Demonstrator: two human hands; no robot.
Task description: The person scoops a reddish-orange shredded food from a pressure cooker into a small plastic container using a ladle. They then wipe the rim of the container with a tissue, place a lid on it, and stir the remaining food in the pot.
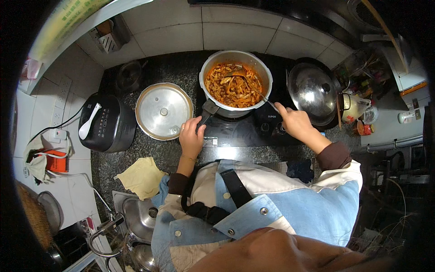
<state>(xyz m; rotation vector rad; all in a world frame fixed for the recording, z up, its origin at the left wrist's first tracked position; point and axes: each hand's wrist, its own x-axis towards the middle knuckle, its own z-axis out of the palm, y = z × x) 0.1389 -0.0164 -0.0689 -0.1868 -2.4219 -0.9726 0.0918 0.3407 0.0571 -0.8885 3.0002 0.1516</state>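
An aluminium pressure-cooker pot (236,108) stands without its lid on the black Supor cooktop (227,132). It holds an orange-red mix of cut food (224,90) in strips and small pieces. In my right hand (295,123) is the metal handle of a ladle (268,100), whose bowl dips into the food. My left hand (191,136) grips the pot's dark handle (210,108) at its outer end; part of that grip is hidden by the fingers. The round metal pot lid (164,111) lies inner side up on the counter, just left of my left hand.
To the right sits a wok under a shiny domed lid (314,91). A black rice cooker (112,125) carries a white rice paddle (89,121). A yellow cloth (142,176) lies near the steel sink (139,216). Jars (363,128) stand at the right.
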